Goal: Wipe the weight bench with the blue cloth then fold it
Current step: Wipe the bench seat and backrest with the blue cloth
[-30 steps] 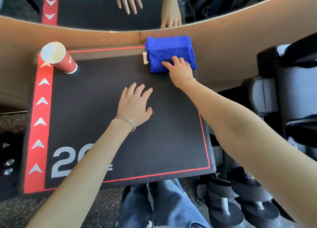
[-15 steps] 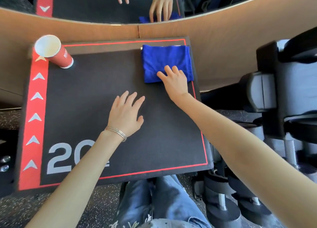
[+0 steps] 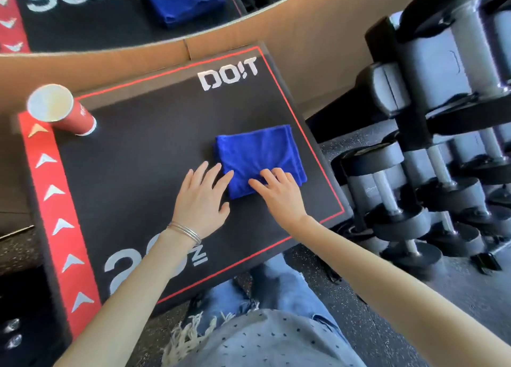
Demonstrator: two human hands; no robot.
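The weight bench is a black padded top with a red border and white lettering. On its right half lies the blue cloth, folded into a thick rectangle. My right hand presses on the cloth's near edge, and its curled fingers bunch the fabric a little. Flat on the black top just left of the cloth is my left hand, fingers spread, the fingertips touching the cloth's left edge. That wrist wears thin bracelets.
A red paper cup stands at the bench's far left corner. A rack of dumbbells is close on the right. A mirror above a wooden skirting runs along the far side. My legs are below the near edge.
The cloth has slid from the far edge of the bench toward me under my right hand. My left hand has moved right, up to the cloth's edge.
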